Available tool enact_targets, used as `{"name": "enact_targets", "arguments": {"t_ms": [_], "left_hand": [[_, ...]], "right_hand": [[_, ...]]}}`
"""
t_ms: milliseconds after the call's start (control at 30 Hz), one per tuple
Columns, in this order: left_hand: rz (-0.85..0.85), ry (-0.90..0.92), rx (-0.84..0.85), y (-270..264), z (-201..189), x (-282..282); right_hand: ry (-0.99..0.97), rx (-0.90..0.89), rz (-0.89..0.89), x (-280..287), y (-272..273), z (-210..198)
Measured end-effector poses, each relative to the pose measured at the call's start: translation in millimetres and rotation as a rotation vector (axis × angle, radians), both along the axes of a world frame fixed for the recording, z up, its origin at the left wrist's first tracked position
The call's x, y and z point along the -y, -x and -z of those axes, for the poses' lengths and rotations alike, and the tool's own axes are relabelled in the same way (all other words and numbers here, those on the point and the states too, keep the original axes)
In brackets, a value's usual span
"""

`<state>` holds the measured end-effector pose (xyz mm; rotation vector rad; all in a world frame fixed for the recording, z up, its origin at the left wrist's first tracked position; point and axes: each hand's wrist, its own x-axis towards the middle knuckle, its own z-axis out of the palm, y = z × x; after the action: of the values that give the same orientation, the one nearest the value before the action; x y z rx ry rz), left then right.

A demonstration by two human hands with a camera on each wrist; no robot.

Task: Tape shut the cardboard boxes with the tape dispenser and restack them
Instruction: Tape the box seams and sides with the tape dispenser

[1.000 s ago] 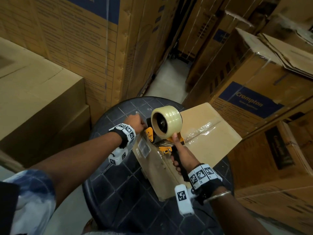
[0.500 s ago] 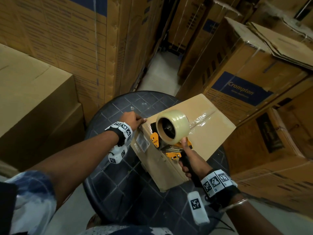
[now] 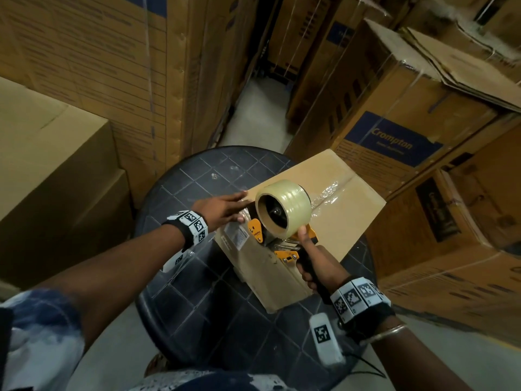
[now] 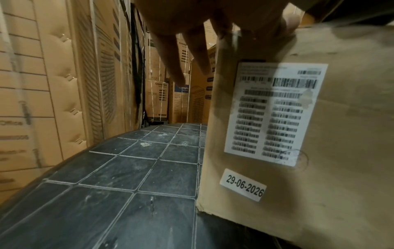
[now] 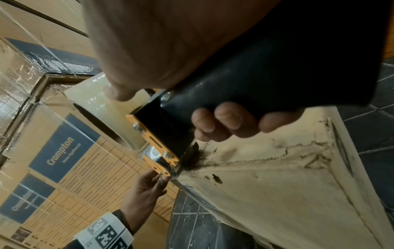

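Cardboard box (image 3: 324, 210) sits on the round tiled table (image 3: 180, 190), seam half taped. Right hand (image 3: 315, 263) grips the tape dispenser (image 3: 282, 218) at the box's near edge; left hand (image 3: 222, 207) lies flat-fingered there (steadying, probably). Next: tear the tape cleanly.

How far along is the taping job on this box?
Done: tape already crosses the box top. In hand: the right hand grips the dispenser at the near edge; the left hand presses there. Left: cutting the tape and restacking.

Brown cardboard box (image 3: 332, 204) on the counter, top seam taped; orange tape dispenser (image 3: 282, 221) with clear roll at its near-left edge.
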<state>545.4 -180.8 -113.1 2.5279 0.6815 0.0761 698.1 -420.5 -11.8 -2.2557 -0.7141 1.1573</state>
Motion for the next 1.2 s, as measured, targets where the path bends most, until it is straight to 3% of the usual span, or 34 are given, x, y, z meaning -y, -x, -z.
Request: {"name": "enact_targets", "arguments": {"t_ms": [100, 233, 500, 600, 733, 967, 1200], "left_hand": [[-0.075, -0.057, -0.023, -4, 1, 5], [-0.227, 0.078, 0.005, -9, -2, 15], [-0.323, 0.241, -0.011, -31, 8, -7], [-0.297, 0.435, 0.117, -36, 29, -22], [-0.246, 0.543, 0.218, -37, 38, -24], [-0.245, 0.408, 0.188, -35, 29, -17], [-0.254, 0.416, 0.189, -39, 27, -19]], "right_hand": [[-0.005, -0.006, 0.013, -2, 1, 2], [-0.022, 0.004, 0.026, -5, 0, 4], [-0.029, 0.019, 0.073, -26, -1, 5], [-0.026, 0.015, 0.095, -31, -3, 5], [-0.032, 0.015, 0.098, -29, -2, 8], [-0.07, -0.009, 0.125, -23, -2, 12], [-0.026, -0.023, 0.176, 15, -11, 5]]}}
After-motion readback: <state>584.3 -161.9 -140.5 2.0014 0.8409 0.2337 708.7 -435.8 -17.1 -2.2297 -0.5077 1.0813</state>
